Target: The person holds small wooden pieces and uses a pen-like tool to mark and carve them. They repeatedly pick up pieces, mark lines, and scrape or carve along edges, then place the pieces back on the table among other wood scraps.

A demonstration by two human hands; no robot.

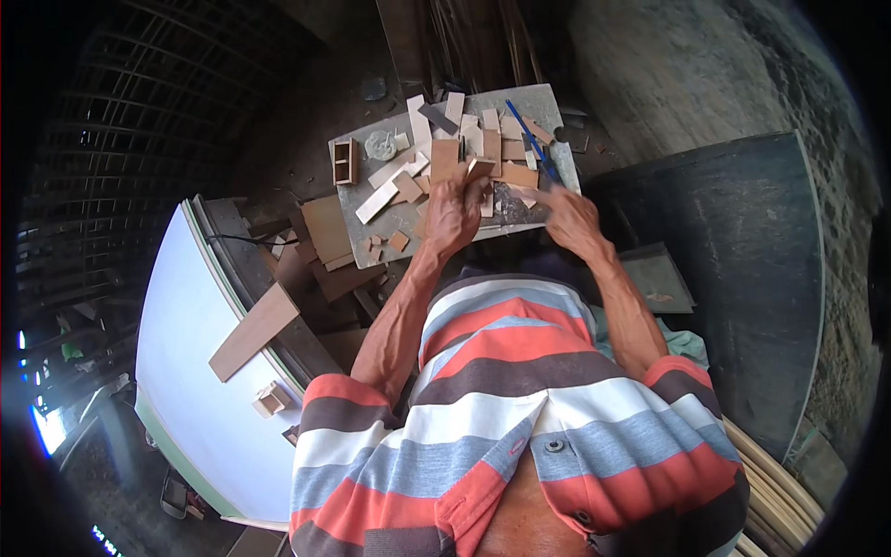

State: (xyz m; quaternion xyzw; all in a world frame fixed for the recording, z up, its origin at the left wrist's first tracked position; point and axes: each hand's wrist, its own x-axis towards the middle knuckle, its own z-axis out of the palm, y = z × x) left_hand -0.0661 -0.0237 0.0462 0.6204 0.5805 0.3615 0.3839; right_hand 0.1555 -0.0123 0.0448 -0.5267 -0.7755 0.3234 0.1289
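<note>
Wood pieces (376, 201) crowd the worktop (544, 104).
At upper centre of the frame, the left hand (452, 215) grips a block (480, 169); I can't tell whether the right hand (574, 219), beyond it rightward, holds anything.

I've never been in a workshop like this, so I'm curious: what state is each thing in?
Left hand: gripping a wood piece.
Right hand: one finger extended; whether it holds anything is unclear.
Table: littered with loose wood scraps.
Box on table: open, divided inside.
White panel: partly covered by a plank.
Box on panel: open.
Cloth: crumpled.
</note>
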